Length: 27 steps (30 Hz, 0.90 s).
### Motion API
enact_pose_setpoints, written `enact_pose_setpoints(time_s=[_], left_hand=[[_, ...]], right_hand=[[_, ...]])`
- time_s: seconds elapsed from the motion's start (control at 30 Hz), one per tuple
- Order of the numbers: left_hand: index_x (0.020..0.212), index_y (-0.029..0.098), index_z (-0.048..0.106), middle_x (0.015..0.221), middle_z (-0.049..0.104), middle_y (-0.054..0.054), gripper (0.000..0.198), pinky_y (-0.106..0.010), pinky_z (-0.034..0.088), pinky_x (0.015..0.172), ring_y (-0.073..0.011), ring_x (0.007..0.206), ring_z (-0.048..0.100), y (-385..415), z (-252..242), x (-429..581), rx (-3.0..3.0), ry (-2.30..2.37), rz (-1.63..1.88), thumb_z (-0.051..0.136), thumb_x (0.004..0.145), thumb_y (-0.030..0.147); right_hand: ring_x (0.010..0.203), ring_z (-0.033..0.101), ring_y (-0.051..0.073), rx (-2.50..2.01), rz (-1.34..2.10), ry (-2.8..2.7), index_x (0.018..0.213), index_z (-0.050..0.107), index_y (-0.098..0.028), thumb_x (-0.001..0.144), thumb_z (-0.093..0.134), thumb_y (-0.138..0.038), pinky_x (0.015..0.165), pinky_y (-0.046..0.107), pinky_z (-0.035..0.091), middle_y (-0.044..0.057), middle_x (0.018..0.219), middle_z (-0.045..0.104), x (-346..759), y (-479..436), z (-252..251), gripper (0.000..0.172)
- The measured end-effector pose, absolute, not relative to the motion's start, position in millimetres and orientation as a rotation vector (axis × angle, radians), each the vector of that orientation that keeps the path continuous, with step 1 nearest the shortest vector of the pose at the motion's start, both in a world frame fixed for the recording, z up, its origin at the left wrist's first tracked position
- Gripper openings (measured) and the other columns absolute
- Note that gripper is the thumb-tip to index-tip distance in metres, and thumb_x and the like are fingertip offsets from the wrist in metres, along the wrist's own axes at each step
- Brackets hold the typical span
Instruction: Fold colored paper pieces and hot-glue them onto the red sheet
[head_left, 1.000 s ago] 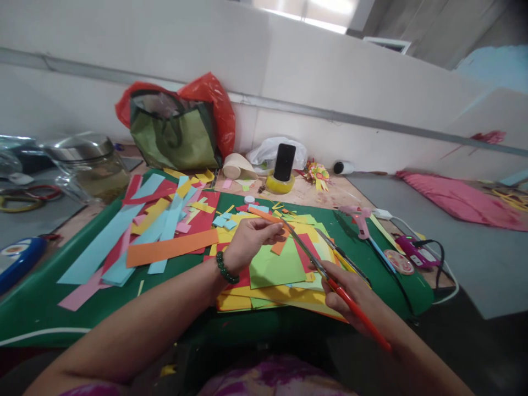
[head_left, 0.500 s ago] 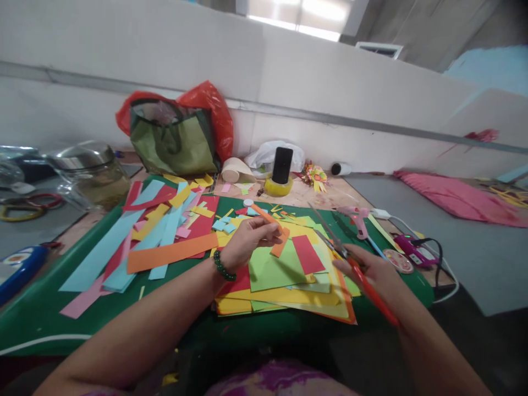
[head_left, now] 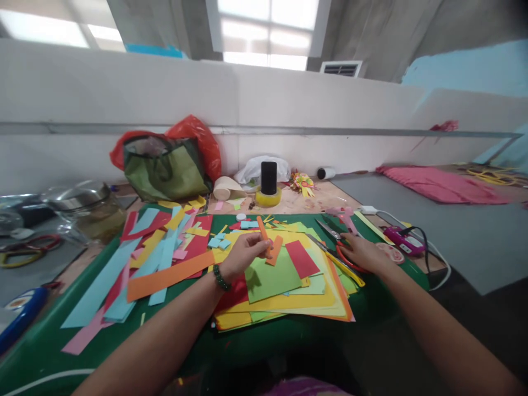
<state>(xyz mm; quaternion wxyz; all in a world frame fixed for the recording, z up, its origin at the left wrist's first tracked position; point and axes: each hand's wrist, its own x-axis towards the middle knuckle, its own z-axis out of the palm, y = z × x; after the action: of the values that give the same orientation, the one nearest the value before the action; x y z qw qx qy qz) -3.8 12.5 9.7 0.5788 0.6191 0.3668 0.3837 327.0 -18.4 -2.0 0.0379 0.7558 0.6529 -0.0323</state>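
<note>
My left hand (head_left: 243, 254) pinches a narrow orange paper strip (head_left: 262, 229) upright over a stack of coloured paper sheets (head_left: 284, 286) on a green cutting mat (head_left: 53, 335). My right hand (head_left: 363, 252) rests on the mat at the right, its fingers laid over the red-handled scissors (head_left: 334, 236), whose blades point away towards the back. A red rectangle (head_left: 301, 258) and a light green sheet (head_left: 270, 278) lie on top of the stack.
Long blue, orange and pink strips (head_left: 136, 264) cover the mat's left side. A pink glue gun (head_left: 344, 215), a purple device with cable (head_left: 402, 239), a phone on a tape roll (head_left: 269, 184), a green and red bag (head_left: 165, 159) and a glass jar (head_left: 88, 212) stand around.
My right hand has carried the scissors away from the orange strip to the right and lowered them onto the mat. My view has tilted upward. The left hand still holds the strip.
</note>
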Motion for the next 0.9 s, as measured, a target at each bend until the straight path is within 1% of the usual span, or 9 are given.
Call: enact_pose_setpoints(time_s=[0.13,0.23,0.37,0.43,0.53,0.6,0.67,0.8,0.9], left_hand=[[0.058,0.017,0.053,0.059,0.060,-0.002,0.029,-0.025,0.042,0.055,-0.0134,0.058,0.054,12.6,3.8,-4.0,1.749,0.934,0.955,0.064,0.073,0.039],[0.053,0.018,0.047,0.055,0.053,0.001,0.026,-0.023,0.036,0.053,-0.0112,0.054,0.048,9.8,0.8,-2.5,2.022,1.006,1.027,0.058,0.074,0.027],[0.053,0.018,0.046,0.058,0.055,0.000,0.018,-0.024,0.036,0.058,-0.0115,0.057,0.049,5.3,-2.3,-0.6,2.281,0.997,1.065,0.055,0.068,0.015],[0.055,0.018,0.049,0.060,0.058,0.000,0.014,-0.025,0.038,0.060,-0.0127,0.060,0.052,4.3,-3.5,-1.1,2.336,1.012,1.032,0.054,0.066,0.011],[0.056,0.019,0.050,0.061,0.060,-0.001,0.013,-0.026,0.038,0.061,-0.0140,0.061,0.053,4.5,-3.9,-2.7,2.371,1.084,0.973,0.055,0.065,0.010],[0.057,0.019,0.051,0.061,0.059,-0.001,0.012,-0.026,0.039,0.061,-0.0145,0.062,0.054,5.4,-3.2,-2.8,2.324,1.149,0.967,0.057,0.066,0.014],[0.064,0.018,0.054,0.064,0.060,-0.001,0.013,-0.027,0.041,0.060,-0.0151,0.062,0.056,7.0,-2.3,-1.5,2.144,1.160,0.969,0.061,0.072,0.026],[0.081,0.015,0.060,0.074,0.068,-0.006,0.046,-0.028,0.048,0.060,-0.0179,0.064,0.065,12.2,-0.9,1.3,1.644,0.953,0.850,0.056,0.080,0.061],[0.079,0.014,0.062,0.071,0.070,-0.008,0.057,-0.028,0.050,0.061,-0.0195,0.065,0.067,15.8,-1.0,1.3,1.535,0.893,0.832,0.059,0.074,0.071]], right_hand=[[0.103,0.066,0.035,2.316,0.027,1.918,0.121,0.062,-0.013,0.092,0.048,-0.035,0.077,0.039,0.048,0.021,0.115,0.068,316.8,-22.3,15.1,0.039],[0.090,0.069,0.028,2.431,-0.035,2.322,0.116,0.063,-0.017,0.092,0.051,-0.040,0.072,0.035,0.049,0.014,0.101,0.072,278.6,-26.8,42.8,0.035],[0.058,0.061,0.013,2.101,-0.877,3.022,0.119,0.058,-0.020,0.085,0.059,-0.046,0.059,0.029,0.049,0.008,0.101,0.071,201.6,-16.4,63.8,0.043],[0.055,0.060,0.012,1.940,-1.273,3.088,0.112,0.059,-0.019,0.079,0.065,-0.041,0.055,0.027,0.049,0.006,0.093,0.071,175.1,-3.2,60.5,0.041],[0.056,0.062,0.013,1.796,-1.732,3.013,0.092,0.061,-0.017,0.073,0.067,-0.032,0.054,0.025,0.048,0.000,0.069,0.065,162.3,18.4,47.3,0.025],[0.054,0.061,0.012,1.745,-1.911,2.952,0.087,0.061,-0.017,0.070,0.069,-0.031,0.053,0.024,0.048,-0.002,0.063,0.063,165.1,29.1,39.0,0.023],[0.054,0.061,0.012,1.710,-2.049,2.912,0.088,0.062,-0.017,0.068,0.072,-0.033,0.053,0.024,0.048,-0.002,0.063,0.064,170.0,34.9,32.6,0.028],[0.060,0.064,0.013,1.635,-2.226,2.902,0.090,0.063,-0.016,0.063,0.077,-0.031,0.060,0.026,0.051,-0.001,0.067,0.066,175.7,37.3,22.8,0.034],[0.062,0.064,0.013,1.581,-2.290,2.902,0.090,0.065,-0.016,0.061,0.077,-0.027,0.062,0.026,0.051,-0.001,0.068,0.067,178.0,38.5,17.6,0.033]])
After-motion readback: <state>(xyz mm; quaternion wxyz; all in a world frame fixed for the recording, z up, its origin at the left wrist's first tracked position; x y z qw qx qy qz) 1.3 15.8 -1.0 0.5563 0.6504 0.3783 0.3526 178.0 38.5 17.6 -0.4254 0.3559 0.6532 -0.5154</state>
